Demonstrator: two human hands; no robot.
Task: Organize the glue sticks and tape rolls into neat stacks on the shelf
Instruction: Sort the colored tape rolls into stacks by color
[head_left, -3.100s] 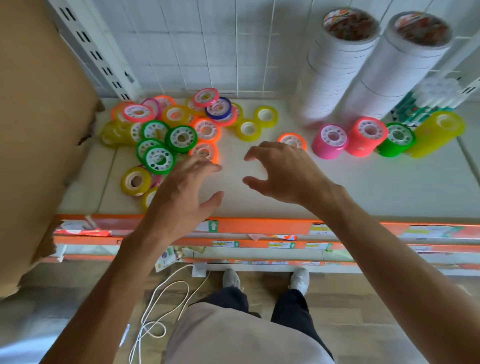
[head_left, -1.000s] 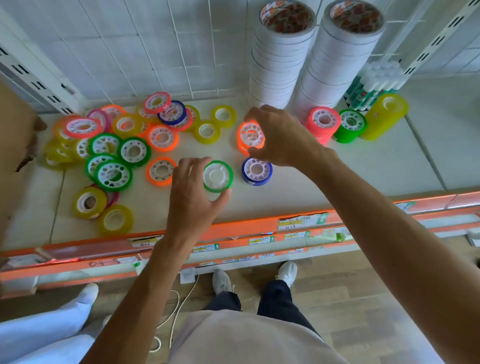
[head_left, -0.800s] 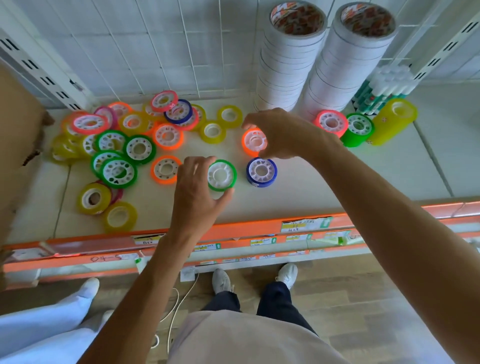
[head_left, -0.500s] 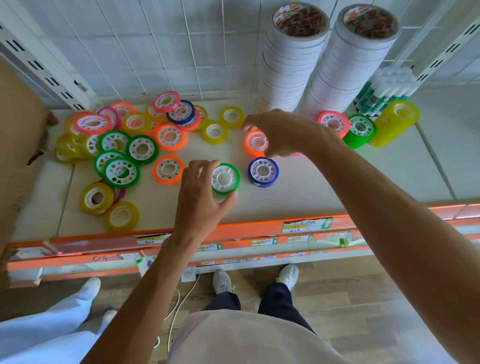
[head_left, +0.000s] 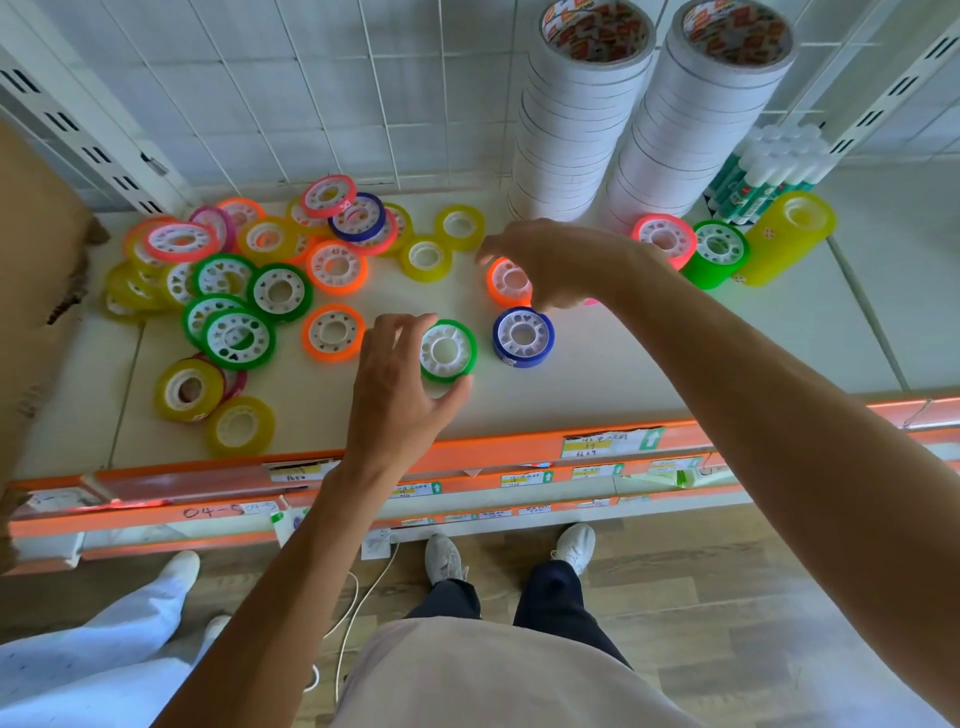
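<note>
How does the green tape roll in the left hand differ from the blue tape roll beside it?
The green roll is pinched by the left hand; the blue roll lies free, touched by neither hand. The green one is nearer the scattered pile; the blue one is closer to the right hand. Both have white cores with cut-out shapes.

Place: a stationery shop or stockroom.
Shelf (head_left: 597, 384): orange front rail with price labels (head_left: 605, 442).
Back: white wire grid panel (head_left: 322, 93).
Stock: many tape rolls (head_left: 280, 292), white tape stacks (head_left: 576, 119), glue sticks (head_left: 769, 171).
</note>
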